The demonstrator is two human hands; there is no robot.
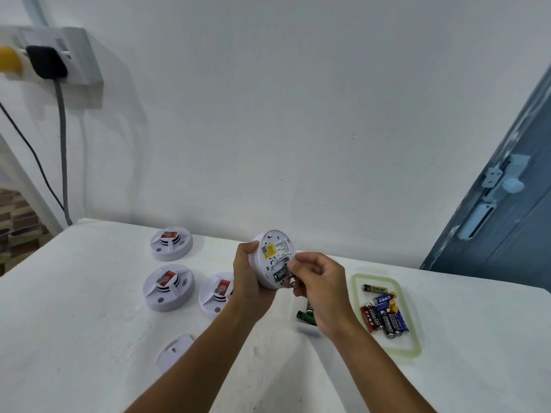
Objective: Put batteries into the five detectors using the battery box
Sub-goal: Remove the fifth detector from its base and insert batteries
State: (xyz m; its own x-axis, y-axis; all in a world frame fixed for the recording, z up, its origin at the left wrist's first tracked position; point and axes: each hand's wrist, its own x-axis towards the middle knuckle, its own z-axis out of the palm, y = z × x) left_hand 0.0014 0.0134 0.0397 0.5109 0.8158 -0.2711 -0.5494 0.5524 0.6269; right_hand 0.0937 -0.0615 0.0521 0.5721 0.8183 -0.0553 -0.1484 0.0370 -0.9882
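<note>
My left hand [249, 277] grips a white round detector [269, 254] above the table, its back side turned toward me with the battery bay open. One battery lies in the bay. My right hand [316, 283] pinches a second battery [291, 281] at the bay's edge. Three more detectors sit face up on the table: one at the back [170, 243], one in the middle left [168, 287] and one [215, 293] partly hidden by my left wrist. The clear battery box [413, 338] with several batteries [384, 315] stands to the right.
A white detector back plate [174, 350] lies near my left forearm. Loose batteries [307, 314] and a small white cover [308, 330] lie under my right wrist. A wall socket with plugs [47, 62] is at upper left, and a blue door [504, 204] at right.
</note>
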